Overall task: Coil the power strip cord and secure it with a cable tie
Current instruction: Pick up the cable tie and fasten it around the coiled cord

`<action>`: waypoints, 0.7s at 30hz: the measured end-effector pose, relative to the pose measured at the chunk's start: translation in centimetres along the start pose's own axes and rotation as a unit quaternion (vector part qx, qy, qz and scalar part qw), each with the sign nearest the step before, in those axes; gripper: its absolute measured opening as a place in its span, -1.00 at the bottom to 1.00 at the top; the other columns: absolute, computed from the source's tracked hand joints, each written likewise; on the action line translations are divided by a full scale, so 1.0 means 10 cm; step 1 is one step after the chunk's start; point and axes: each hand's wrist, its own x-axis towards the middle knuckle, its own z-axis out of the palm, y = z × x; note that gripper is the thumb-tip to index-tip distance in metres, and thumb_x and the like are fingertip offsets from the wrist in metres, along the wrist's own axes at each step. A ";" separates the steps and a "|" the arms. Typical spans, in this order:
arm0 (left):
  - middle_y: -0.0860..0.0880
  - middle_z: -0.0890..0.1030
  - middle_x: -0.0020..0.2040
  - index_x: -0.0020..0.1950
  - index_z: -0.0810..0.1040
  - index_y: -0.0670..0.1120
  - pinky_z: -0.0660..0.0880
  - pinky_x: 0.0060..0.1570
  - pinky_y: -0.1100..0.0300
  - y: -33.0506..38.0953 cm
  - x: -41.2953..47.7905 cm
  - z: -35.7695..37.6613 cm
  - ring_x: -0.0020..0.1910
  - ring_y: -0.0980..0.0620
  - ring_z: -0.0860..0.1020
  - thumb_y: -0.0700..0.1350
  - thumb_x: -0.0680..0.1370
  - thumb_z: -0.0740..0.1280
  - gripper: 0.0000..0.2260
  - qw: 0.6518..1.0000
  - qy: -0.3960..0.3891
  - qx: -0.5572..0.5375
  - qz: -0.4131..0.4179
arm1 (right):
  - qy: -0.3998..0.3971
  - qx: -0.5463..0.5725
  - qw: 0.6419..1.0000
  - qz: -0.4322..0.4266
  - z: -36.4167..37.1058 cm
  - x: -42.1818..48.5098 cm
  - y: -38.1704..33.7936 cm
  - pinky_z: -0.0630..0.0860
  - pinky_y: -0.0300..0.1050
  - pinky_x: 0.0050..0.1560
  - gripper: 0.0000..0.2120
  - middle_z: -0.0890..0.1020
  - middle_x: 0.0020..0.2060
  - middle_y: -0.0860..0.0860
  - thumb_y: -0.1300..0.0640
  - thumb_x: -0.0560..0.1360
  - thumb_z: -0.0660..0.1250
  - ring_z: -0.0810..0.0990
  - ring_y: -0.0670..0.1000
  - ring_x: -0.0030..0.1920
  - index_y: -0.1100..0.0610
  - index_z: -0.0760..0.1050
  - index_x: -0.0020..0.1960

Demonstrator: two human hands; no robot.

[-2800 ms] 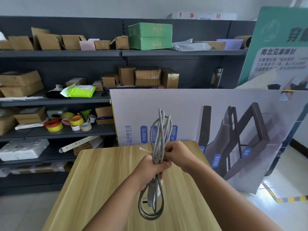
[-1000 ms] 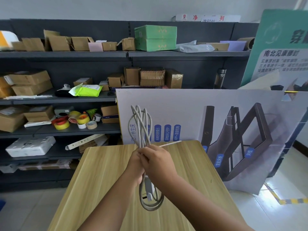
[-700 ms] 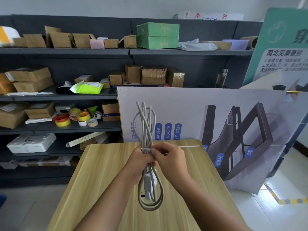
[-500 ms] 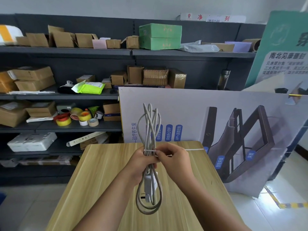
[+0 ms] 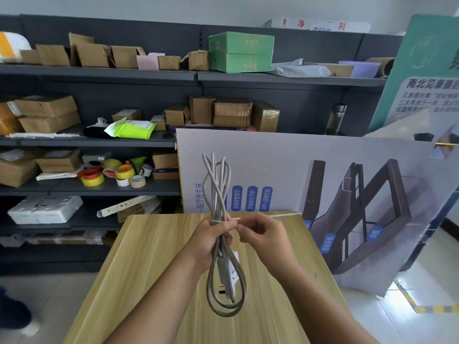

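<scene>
Above table (image 5: 154, 256), tie (image 5: 260, 216) around hand-held cord (image 5: 215, 184).

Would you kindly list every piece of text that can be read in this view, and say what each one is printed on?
"净" and "列", red: white sign above the shelving.
"南北见康腰" heading: green poster; the lines beneath are blurred.
"磁疗养生床", vertical: white board behind the table.
"APP+语音控制": blue tag; its neighbours are too blurred.
"智能床板": blue tag.
"床腿": blue tag.
Carton labels, tape rolls: too small.
</scene>
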 end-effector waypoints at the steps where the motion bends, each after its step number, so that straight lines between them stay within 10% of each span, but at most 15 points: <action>1: -0.04 0.41 -0.46 -0.15 0.49 -0.05 0.38 -0.45 0.27 -0.03 0.03 -0.01 -0.53 0.08 0.41 -0.10 0.26 0.53 -0.72 1.000 0.000 -0.003 0.004 | -0.011 0.062 0.998 0.029 -0.02 0.00 0.05 0.63 -0.13 -0.20 -0.94 0.69 -0.28 0.09 0.20 0.49 0.42 0.66 0.05 -0.26 0.19 0.64 -0.08; 4: -0.04 0.42 -0.46 -0.15 0.49 -0.06 0.36 -0.47 0.25 -0.03 0.06 -0.04 -0.54 0.07 0.41 -0.13 0.29 0.53 -0.73 1.000 -0.018 -0.013 -0.007 | -0.002 0.235 0.953 0.189 -0.10 0.06 0.33 0.58 -0.14 -0.32 -0.82 0.63 -0.32 0.14 0.19 0.59 0.26 0.59 0.06 -0.35 0.28 0.58 0.03; 7: -0.03 0.44 -0.45 -0.14 0.49 -0.06 0.37 -0.47 0.27 -0.03 0.10 -0.07 -0.54 0.08 0.42 -0.20 0.38 0.48 -0.80 0.998 -0.037 -0.037 -0.025 | 0.008 0.454 0.835 0.312 -0.27 0.17 0.62 0.52 -0.24 -0.49 -0.75 0.63 -0.31 0.13 0.26 0.57 0.24 0.56 0.02 -0.45 0.23 0.50 0.23; 10: -0.02 0.44 -0.44 -0.13 0.50 -0.06 0.39 -0.46 0.27 -0.05 0.12 -0.07 -0.53 0.08 0.43 -0.21 0.39 0.47 -0.82 0.998 -0.031 -0.034 -0.035 | -0.009 0.615 0.741 0.270 -0.42 0.26 0.68 0.55 -0.23 -0.49 -0.51 0.69 -0.19 0.15 0.28 0.35 0.50 0.62 0.02 -0.41 0.18 0.54 0.28; 15: -0.03 0.44 -0.44 -0.09 0.50 -0.06 0.40 -0.44 0.24 -0.09 0.17 -0.13 -0.51 0.07 0.41 -0.13 0.32 0.55 -0.72 0.997 -0.039 -0.033 -0.052 | -0.077 0.582 0.782 0.208 -0.46 0.41 0.61 0.66 -0.11 -0.23 -0.57 0.65 0.02 0.17 -0.03 0.35 0.54 0.66 0.11 -0.16 0.16 0.63 0.14; 18: -0.04 0.43 -0.45 -0.10 0.51 -0.04 0.40 -0.45 0.24 -0.07 0.20 -0.14 -0.51 0.06 0.40 -0.13 0.30 0.56 -0.71 0.996 -0.037 -0.055 -0.057 | -0.100 0.494 0.835 0.221 -0.49 0.42 0.55 0.63 -0.05 -0.10 -0.56 0.55 -0.15 0.13 -0.18 0.49 0.27 0.56 0.07 -0.18 0.13 0.62 0.15; 21: -0.04 0.41 -0.47 -0.13 0.50 -0.04 0.40 -0.47 0.24 -0.04 0.21 -0.17 -0.53 0.06 0.39 -0.14 0.28 0.55 -0.72 0.996 -0.035 -0.066 -0.054 | -0.153 0.501 0.822 0.222 -0.55 0.38 0.54 0.60 -0.13 -0.26 -0.53 0.48 -0.33 0.05 -0.19 0.40 0.44 0.49 -0.03 -0.36 0.09 0.61 0.18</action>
